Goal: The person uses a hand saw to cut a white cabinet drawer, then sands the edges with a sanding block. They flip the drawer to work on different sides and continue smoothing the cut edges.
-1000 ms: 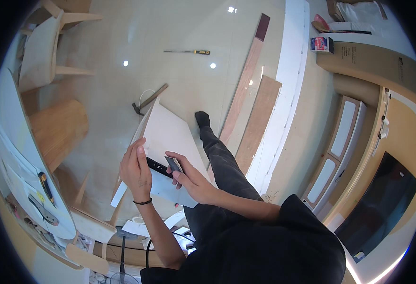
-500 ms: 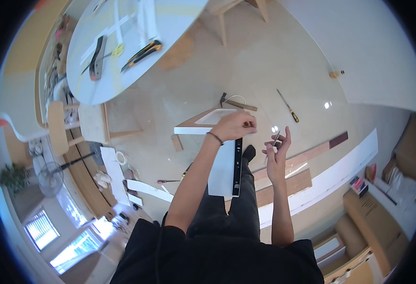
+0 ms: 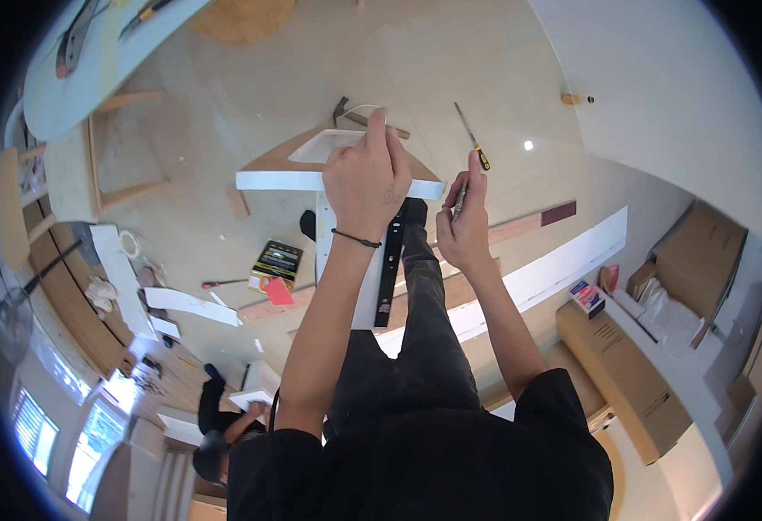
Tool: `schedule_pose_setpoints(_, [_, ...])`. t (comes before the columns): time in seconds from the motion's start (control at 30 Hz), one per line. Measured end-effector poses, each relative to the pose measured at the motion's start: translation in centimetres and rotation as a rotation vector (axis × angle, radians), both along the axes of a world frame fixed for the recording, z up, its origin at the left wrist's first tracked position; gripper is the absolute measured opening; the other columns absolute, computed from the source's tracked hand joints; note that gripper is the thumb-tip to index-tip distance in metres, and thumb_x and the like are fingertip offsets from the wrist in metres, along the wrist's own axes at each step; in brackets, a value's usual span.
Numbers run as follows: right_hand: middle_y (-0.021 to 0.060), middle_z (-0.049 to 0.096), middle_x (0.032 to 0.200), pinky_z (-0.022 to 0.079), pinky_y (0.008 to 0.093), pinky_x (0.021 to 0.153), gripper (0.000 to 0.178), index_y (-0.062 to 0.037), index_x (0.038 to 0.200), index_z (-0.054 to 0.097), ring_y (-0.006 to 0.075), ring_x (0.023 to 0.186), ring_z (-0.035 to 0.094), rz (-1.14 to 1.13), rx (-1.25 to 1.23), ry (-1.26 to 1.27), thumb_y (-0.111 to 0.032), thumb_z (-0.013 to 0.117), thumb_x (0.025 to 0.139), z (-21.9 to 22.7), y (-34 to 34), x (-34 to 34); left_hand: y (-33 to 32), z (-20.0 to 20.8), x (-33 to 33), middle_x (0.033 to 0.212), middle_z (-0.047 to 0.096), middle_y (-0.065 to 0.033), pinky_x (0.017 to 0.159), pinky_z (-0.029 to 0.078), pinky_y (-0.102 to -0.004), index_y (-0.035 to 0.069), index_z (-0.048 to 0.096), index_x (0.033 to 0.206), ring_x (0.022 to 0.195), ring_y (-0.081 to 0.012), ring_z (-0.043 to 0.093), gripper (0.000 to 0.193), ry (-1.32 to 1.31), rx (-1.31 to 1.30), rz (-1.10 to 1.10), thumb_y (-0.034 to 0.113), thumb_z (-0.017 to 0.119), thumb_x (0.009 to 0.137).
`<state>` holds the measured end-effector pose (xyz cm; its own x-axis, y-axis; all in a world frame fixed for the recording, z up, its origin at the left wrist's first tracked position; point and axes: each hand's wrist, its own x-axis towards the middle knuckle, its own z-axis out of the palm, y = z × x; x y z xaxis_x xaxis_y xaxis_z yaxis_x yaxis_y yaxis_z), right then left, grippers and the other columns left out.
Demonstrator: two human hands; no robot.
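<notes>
My left hand (image 3: 368, 178), with a dark band at its wrist, is above the white-edged wooden piece (image 3: 281, 181) in front of my legs. Its outer fingers are curled; forefinger and thumb point forward close together, and anything between them is hidden. Below the wrist stands a white panel (image 3: 368, 291) with a black perforated metal rail (image 3: 390, 273) along its right edge. My right hand (image 3: 466, 221) is closed round a thin metal tool (image 3: 460, 200), held upright to the right of the panel; its exact kind is unclear.
On the floor ahead lie a hammer (image 3: 372, 124) and a yellow-black screwdriver (image 3: 472, 136). A black-and-yellow package (image 3: 277, 263) lies left, long boards (image 3: 541, 278) right. Cardboard boxes (image 3: 633, 382) stand at the right. Another person (image 3: 216, 447) is at work at lower left.
My left hand has turned and now points forward with its back showing. My right hand still holds the metal tool, now more upright. The view has shifted, bringing another person into sight.
</notes>
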<state>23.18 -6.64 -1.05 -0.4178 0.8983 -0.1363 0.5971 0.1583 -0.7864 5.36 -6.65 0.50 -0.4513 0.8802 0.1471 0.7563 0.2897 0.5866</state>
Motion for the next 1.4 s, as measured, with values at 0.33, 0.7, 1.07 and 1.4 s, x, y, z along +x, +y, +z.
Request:
schedule_pose_setpoints(0.33, [0.0241,0.052,0.118,0.053,0.0498,0.071,0.096,-0.0062,0.159,0.017,0.0450,0.084,0.061,0.377,0.308,-0.138,0.003,0.061,0.074,0.1,1.5,-0.6,0.2,-1.0,0.9,0.057,0.062,-0.0083,0.063,0.050,-0.0373,0.003,0.061,0.112,0.050,-0.0272,0.062,0.032,0.024,-0.025,0.129,0.017,0.060,0.083])
schedule_pose_setpoints(0.7, [0.0205,0.047,0.110,0.050,0.0473,0.078,0.094,-0.0075,0.161,0.010,0.0419,0.093,0.057,0.260,0.265,-0.452,0.004,0.055,0.079,0.9,3.2,-1.5,0.2,-1.2,1.0,0.057,0.062,-0.0067,0.068,0.045,-0.0322,-0.002,0.062,0.111,0.049,-0.0249,0.061,0.040,-0.056,-0.081,0.090,0.016,0.063,0.076])
schedule_pose_setpoints(1.07, [-0.0027,0.043,0.084,0.035,0.0219,0.063,0.056,-0.0031,0.147,0.043,0.0063,0.071,0.039,-0.317,-0.677,0.474,-0.040,0.048,0.106,1.2,2.8,6.0,-3.2,0.8,3.2,0.091,0.060,-0.0047,0.114,0.025,-0.0588,0.009,0.071,0.082,0.099,-0.0242,0.055,0.040,-0.066,0.013,-0.009,0.050,0.071,0.082])
schedule_pose_setpoints(1.4, [0.0060,0.051,0.107,0.045,0.0296,0.088,0.043,-0.0053,0.132,0.039,0.0140,0.095,0.053,0.166,-0.624,0.385,-0.021,0.064,0.101,1.8,5.4,3.2,-4.8,1.0,4.5,0.159,0.028,-0.0249,0.118,0.017,-0.0648,0.015,0.065,0.125,0.150,-0.0427,0.020,0.063,-0.035,-0.032,-0.009,0.054,0.076,0.077])
